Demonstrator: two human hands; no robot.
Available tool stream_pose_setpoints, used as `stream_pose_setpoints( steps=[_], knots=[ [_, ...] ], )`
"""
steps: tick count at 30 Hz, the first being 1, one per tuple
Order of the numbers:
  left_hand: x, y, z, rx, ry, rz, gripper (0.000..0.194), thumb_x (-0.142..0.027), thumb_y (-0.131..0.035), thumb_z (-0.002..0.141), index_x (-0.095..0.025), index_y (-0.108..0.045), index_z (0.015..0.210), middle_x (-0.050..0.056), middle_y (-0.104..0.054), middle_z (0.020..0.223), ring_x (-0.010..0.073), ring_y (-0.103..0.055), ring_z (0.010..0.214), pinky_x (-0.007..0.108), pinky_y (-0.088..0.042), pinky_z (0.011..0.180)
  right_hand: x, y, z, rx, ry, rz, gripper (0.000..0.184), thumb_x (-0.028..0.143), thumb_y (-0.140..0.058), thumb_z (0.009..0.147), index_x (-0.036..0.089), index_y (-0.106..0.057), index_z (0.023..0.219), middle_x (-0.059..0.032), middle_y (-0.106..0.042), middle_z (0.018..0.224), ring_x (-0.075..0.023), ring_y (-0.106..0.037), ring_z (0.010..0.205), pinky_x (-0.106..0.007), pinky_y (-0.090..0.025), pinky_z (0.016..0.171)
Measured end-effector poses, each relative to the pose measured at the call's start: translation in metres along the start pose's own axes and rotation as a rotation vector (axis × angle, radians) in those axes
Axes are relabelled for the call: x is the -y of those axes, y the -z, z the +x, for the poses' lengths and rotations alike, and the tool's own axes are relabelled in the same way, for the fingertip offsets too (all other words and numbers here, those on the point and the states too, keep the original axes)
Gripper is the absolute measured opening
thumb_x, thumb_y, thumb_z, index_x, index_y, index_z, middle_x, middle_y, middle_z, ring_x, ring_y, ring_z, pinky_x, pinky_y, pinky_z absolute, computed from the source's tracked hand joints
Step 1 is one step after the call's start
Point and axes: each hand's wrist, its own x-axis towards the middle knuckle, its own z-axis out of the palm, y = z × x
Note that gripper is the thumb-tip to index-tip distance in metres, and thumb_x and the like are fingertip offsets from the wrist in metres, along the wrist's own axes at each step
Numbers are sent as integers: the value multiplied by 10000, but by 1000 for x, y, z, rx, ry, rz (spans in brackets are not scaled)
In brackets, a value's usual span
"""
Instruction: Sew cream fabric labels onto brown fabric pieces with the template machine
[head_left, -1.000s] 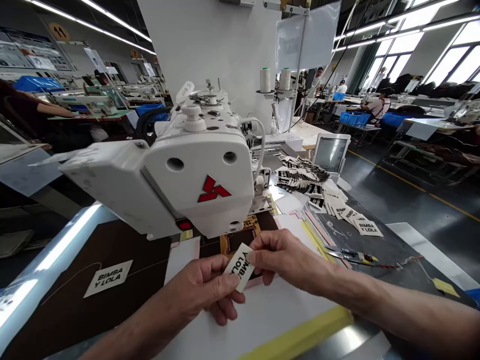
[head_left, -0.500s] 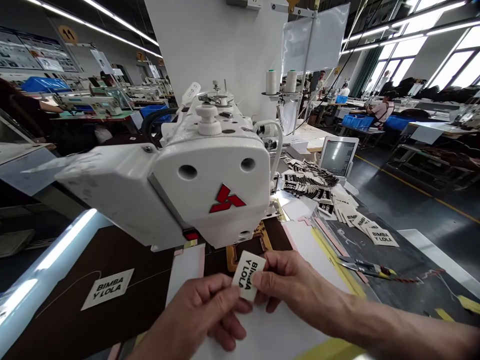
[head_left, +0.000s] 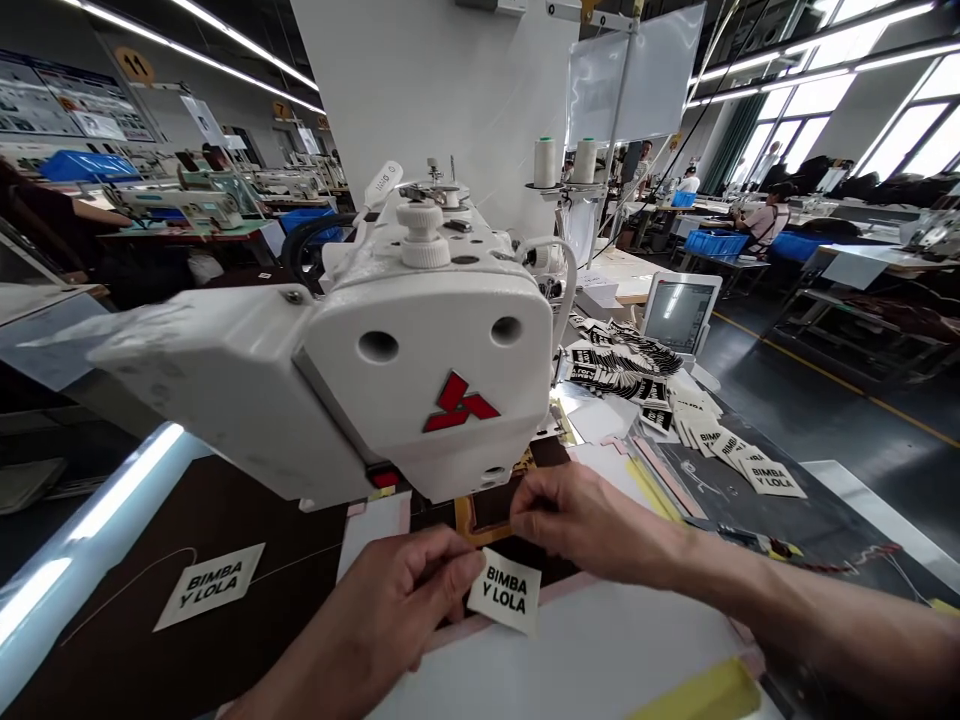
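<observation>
My left hand pinches a cream label by its left edge between thumb and fingers; its black print reads "BIMBA Y LOLA" upright. My right hand has its fingertips pressed together at the right side of an orange-brown frame; what they hold, if anything, is hidden. Dark brown material shows inside the frame, just below the white sewing machine head. A white sheet with pink and yellow edging lies below both hands. At the left, another printed label lies on brown material beside a loose thread.
Rows of printed labels and loose cream labels cover the table at the right. Snips lie partly behind my right forearm. A screen and thread cones stand farther back. Other people sit at distant machines.
My right hand has let go of the label and moved up to the frame. The label, now in my left hand alone, has turned upright. The white sheet has shifted towards me.
</observation>
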Motion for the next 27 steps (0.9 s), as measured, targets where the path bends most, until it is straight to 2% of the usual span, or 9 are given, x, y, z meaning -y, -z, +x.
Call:
stream_pose_setpoints(
  steps=[3, 5, 8, 10, 12, 14, 17, 21, 27],
  knots=[
    [8, 4, 4, -92, 9, 69, 465, -633, -599, 972, -203, -717, 840, -27, -671, 739, 84, -469, 459, 202, -377, 462, 4, 10, 8, -31, -3, -94, 91, 234, -641, 971, 192, -678, 900, 20, -606, 728, -129, -521, 653, -243, -381, 573],
    [18, 6, 4, -159, -55, 203, 396, -579, -587, 1008, -235, -751, 898, -29, -706, 747, 122, -587, 521, 207, -446, 503, 7, 7, 2, -77, -18, -210, 200, 334, -667, 1002, 192, -660, 862, -6, -617, 730, -156, -543, 665, -279, -355, 592],
    [38, 6, 2, -277, -539, 556, 230, -442, -631, 1041, -286, -781, 1119, -12, -791, 925, 172, -760, 811, 196, -549, 694, 7, -16, -17, -119, -1, -547, 328, 490, -752, 979, 184, -659, 903, -80, -702, 874, -222, -625, 737, -331, -310, 616],
    [48, 6, 1, -339, -868, 789, 243, -327, -632, 1051, -280, -747, 1260, 11, -804, 1108, 183, -766, 948, 220, -567, 846, 3, -33, -29, -97, 64, -717, 281, 428, -800, 950, 185, -659, 952, -101, -727, 970, -255, -672, 793, -346, -292, 617],
    [54, 7, 0, -381, -1015, 934, 274, -247, -596, 1064, -249, -725, 1306, 30, -793, 1196, 193, -739, 1055, 257, -541, 996, -2, -42, -35, -74, 130, -739, 173, 309, -774, 957, 192, -647, 951, -87, -730, 1004, -243, -685, 805, -349, -292, 615],
    [55, 11, -1, -418, -1056, 965, 263, -205, -568, 1065, -233, -735, 1266, 27, -780, 1234, 187, -704, 1138, 267, -482, 1108, -4, -38, -34, -75, 158, -682, 107, 258, -700, 993, 201, -634, 932, -58, -726, 987, -203, -666, 769, -337, -313, 624],
    [50, 20, -1, -438, -1067, 978, 265, -185, -589, 1037, -234, -737, 1251, 10, -753, 1315, 167, -671, 1227, 237, -412, 1172, 0, -13, -20, -100, 70, -591, 121, 267, -657, 1005, 209, -627, 903, -23, -698, 868, -168, -603, 703, -310, -331, 628],
    [43, 24, 5, -442, -1067, 1081, 302, -215, -600, 1030, -216, -742, 1296, 20, -770, 1322, 184, -722, 1166, 272, -453, 1151, 7, 18, 11, -53, 7, -567, 145, 302, -705, 946, 225, -641, 842, 8, -648, 716, -156, -553, 630, -287, -311, 576],
    [47, 19, 14, -395, -1018, 1132, 456, -314, -616, 1053, -188, -639, 1490, 68, -697, 1485, 245, -704, 1289, 353, -435, 1228, 1, 12, 33, -106, 60, -609, 155, 318, -697, 956, 213, -649, 852, -27, -692, 765, -182, -599, 666, -299, -327, 586]
  ],
)
